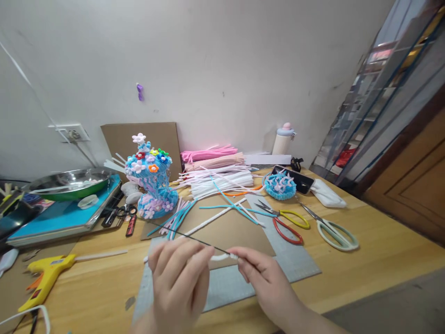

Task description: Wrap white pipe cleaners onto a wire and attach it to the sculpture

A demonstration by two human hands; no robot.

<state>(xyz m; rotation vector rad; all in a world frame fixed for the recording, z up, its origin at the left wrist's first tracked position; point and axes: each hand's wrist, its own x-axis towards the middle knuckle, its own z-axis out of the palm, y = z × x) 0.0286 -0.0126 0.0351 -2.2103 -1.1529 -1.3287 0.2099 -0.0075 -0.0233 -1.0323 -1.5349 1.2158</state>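
Note:
My right hand (pixel 266 278) pinches the end of a thin dark rod (pixel 194 239), where a white pipe cleaner (pixel 219 257) is coiled round it. That pipe cleaner runs across to my left hand (pixel 182 273), whose curled fingers are closed on it; a white tip shows on the hand's far left side. The rod slants up and left behind my left fingers. Beneath both hands lie a brown cardboard sheet (pixel 239 236) and a grey cutting mat (pixel 295 264). Blue pipe cleaners (pixel 181 218) and a long white one (pixel 208 219) rest on the cardboard.
A blue flower-covered ornament (pixel 149 176) stands behind left, a blue fuzzy piece (pixel 281 185) behind right. Red-and-yellow scissors (pixel 287 220) and pale green scissors (pixel 330 229) lie right. A yellow glue gun (pixel 50 278) is left. Pipe cleaner bundles (pixel 219 178) lie by the wall.

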